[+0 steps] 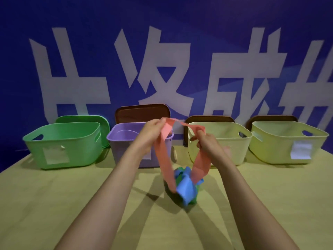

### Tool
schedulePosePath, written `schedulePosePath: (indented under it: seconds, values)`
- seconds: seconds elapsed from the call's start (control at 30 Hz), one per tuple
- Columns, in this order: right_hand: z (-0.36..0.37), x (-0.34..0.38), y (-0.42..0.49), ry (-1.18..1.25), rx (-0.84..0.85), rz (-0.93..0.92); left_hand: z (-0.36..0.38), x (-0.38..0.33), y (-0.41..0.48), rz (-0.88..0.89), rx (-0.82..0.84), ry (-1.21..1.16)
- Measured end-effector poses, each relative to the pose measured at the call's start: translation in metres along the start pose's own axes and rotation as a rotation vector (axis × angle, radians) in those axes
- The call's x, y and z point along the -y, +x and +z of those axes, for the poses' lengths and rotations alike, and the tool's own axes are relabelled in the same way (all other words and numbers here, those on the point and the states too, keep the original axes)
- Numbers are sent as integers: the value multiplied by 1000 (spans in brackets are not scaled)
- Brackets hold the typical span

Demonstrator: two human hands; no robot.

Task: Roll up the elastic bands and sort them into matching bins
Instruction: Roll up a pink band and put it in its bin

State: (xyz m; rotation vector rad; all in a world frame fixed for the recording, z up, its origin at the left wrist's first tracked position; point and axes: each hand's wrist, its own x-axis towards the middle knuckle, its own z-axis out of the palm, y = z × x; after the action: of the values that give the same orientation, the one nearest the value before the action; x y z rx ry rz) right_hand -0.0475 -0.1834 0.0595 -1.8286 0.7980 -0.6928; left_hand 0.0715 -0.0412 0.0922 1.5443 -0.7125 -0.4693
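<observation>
A long pink elastic band (163, 152) is held up over the table by both hands. My left hand (152, 131) pinches one end and my right hand (207, 141) pinches the other. The band sags between them in a loop down to a heap of bands on the table, where a blue band (185, 188) lies on top of a green band (195, 197). Four bins stand in a row at the back: a green bin (61, 141), a purple bin (124, 139), a pale yellow bin (232, 141) and a yellow-green bin (286, 139).
Lids lean against the blue wall behind the bins: a green lid (84, 119), a brown lid (142, 112) and two more brown ones further right. Each bin carries a pale label on its front. The table (54, 195) is yellowish.
</observation>
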Motion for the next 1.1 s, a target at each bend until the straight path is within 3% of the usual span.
schedulePosePath:
  seconds: [0.07,0.17,0.27,0.37,0.4,0.5,0.63,0.67,0.7,0.77,0.9,0.93,1.03,1.1]
  values:
    - [-7,-5,-1,127,144,129,2,11,0,-53,75,235]
    - [-15,-5,-2,539,286,269,4,16,-6,-205,167,128]
    - [-22,3,-3,869,376,291,1,18,-8,-308,214,-458]
    - [-32,8,-1,1008,433,328,-6,18,-10,-215,327,-974]
    - [-33,10,-2,887,424,322,-7,16,-13,-175,357,-1045]
    - [-33,6,-8,146,331,129,1,7,-20,-109,325,-1026]
    - [-29,-5,-27,-281,706,-63,18,4,-21,-131,163,-1002]
    - [-21,-10,-31,-438,715,-86,21,5,-22,-145,156,-996]
    - [-12,-16,-33,-527,660,-105,23,6,-24,-163,159,-987]
    - [0,-23,-37,-472,494,-114,27,5,-30,-179,181,-963]
    - [-18,-17,-33,155,252,-21,16,-1,-35,-179,174,-898]
    - [-22,-14,-29,190,143,-27,11,-4,-34,-176,170,-913]
    - [-22,-14,-19,-66,-132,-109,2,-15,-36,-161,211,-811]
    - [-18,-19,-13,-300,-171,-168,3,-23,-38,-167,224,-695]
